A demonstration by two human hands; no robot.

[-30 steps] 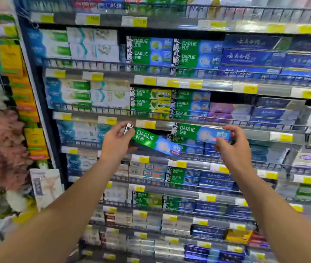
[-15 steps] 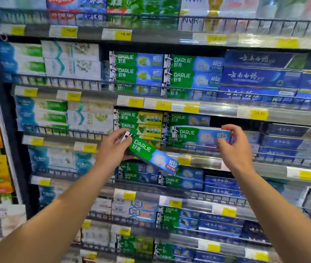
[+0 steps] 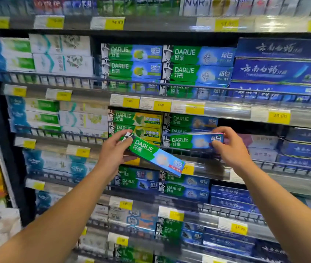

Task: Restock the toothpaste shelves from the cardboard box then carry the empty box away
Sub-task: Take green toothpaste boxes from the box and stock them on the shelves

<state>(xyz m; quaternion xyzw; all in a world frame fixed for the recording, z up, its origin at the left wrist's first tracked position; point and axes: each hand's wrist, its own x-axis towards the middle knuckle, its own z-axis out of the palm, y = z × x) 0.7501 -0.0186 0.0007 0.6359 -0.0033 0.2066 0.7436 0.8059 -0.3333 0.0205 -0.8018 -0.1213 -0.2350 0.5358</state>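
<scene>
While gripped at its end by left hand [image 3: 112,152], green toothpaste box [image 3: 156,158] slanting down, away. Right hand [image 3: 230,147] pinching level box [image 3: 192,141], end hidden by fingers.

Shelf unit [image 3: 226,112]: stacked tiers, each with a wire front rail and yellow price tags [image 3: 160,106] on the edge strip. Centre tiers hold green/blue Darlie boxes [image 3: 198,56] lying flat in stacks. 3 o'clock: dark blue boxes [image 3: 280,71]. 9 o'clock: white and green boxes [image 3: 61,54]. 12 o'clock top tier blurred, brands unreadable.
</scene>
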